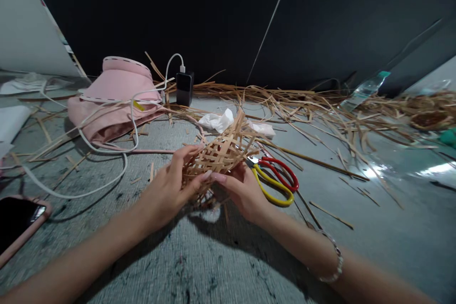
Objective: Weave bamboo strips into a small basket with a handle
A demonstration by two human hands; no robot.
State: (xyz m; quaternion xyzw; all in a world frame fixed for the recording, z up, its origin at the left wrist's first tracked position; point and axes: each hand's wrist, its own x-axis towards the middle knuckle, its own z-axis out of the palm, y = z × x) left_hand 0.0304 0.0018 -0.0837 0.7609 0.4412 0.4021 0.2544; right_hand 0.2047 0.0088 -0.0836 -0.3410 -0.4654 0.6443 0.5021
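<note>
A small, partly woven basket [217,156] of flat tan strips is held between both hands, with loose strip ends fanning out at its upper right. My left hand [174,183] grips its left side, the thumb lying along the near edge. From the right, my right hand [245,190] holds the near side, its thumb tip meeting the left thumb; its other fingers are mostly hidden behind the weave. Just beyond the right hand lie scissors [276,175] with one red and one yellow handle, their blades partly covered by the basket.
A pink visor hat [121,85] and a black power bank [185,88] with a white cable [107,190] stand at the back left. A phone [21,223] lies far left. Loose strips [302,104], crumpled tissue [217,121] and a plastic bottle [365,91] line the dark wall.
</note>
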